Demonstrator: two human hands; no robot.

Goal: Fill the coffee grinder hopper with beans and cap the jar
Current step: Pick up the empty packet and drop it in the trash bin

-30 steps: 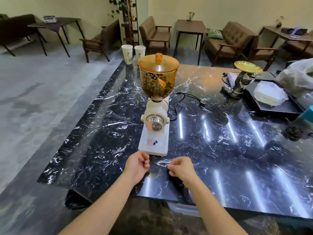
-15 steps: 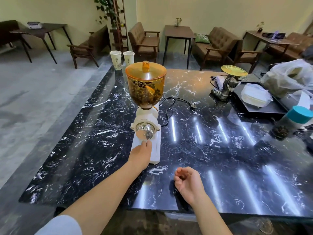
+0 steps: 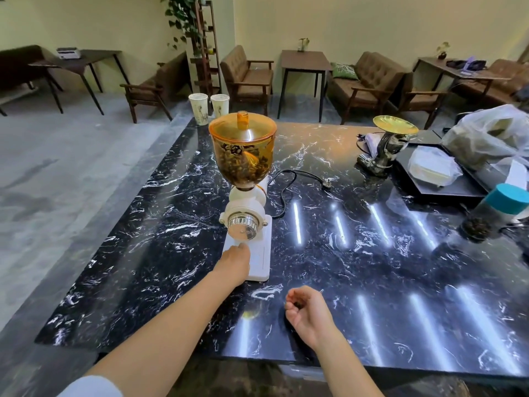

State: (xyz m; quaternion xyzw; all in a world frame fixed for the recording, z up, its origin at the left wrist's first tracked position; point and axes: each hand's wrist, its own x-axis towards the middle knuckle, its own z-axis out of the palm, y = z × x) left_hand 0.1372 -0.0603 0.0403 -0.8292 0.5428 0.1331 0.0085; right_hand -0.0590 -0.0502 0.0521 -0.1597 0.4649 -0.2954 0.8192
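A white coffee grinder (image 3: 246, 213) stands on the black marble table (image 3: 372, 267). Its amber hopper (image 3: 242, 159) holds beans and carries its amber lid (image 3: 242, 131). My left hand (image 3: 233, 263) rests knuckles-up on the grinder's flat base, just below the chrome dial; its fingertips are hidden under it. My right hand (image 3: 307, 313) hovers near the table's front edge, fingers loosely curled, with nothing visible in it. The bean jar (image 3: 483, 222) sits far right, leaning, with its teal cap (image 3: 508, 199) on.
The grinder's black cord (image 3: 286, 184) lies unplugged behind it. Two paper cups (image 3: 198, 107) stand at the far left corner. A gold dish on a stand (image 3: 392, 138), a black tray (image 3: 446, 187) and a plastic bag (image 3: 492, 133) crowd the right side.
My left hand has reached forward from the table edge onto the grinder's base. My right hand has turned palm-up and stayed near the front edge. The view has shifted, bringing the jar into sight.
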